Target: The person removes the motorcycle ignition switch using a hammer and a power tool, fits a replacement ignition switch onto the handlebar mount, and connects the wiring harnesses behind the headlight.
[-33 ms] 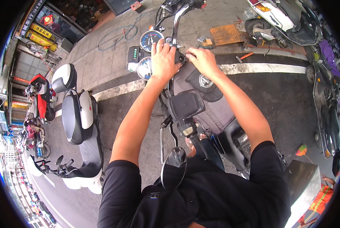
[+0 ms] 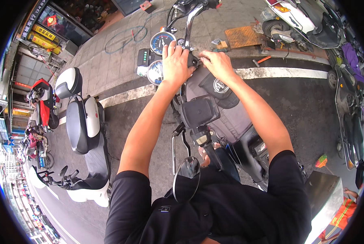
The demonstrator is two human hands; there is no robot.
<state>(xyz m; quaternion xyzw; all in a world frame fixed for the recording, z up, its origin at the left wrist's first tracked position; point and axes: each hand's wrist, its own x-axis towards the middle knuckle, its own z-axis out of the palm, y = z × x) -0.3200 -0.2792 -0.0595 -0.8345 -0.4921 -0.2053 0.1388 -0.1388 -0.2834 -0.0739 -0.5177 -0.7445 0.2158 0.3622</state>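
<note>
My left hand (image 2: 175,65) lies over the middle of the motorcycle's handlebar. Its fingers reach across a black part (image 2: 192,61) with a round hole-like end, and the thumb presses that part's near side. Just right of it, my right hand (image 2: 217,64) has thumb and forefinger pinched together by the part's right end. Whatever sits in that pinch is too small to make out. Two round gauges flank the fingers of the left hand: the far gauge (image 2: 162,42) and the near gauge (image 2: 155,72), partly covered. A small black box (image 2: 143,58) with green lights is beside them.
A grey tank cover (image 2: 231,118) and a round mirror (image 2: 186,179) are close to my body. A white-and-black scooter (image 2: 82,122) is parked at left, more bikes at right. An orange-handled hammer (image 2: 261,61) and a rusty plate (image 2: 242,37) lie beyond.
</note>
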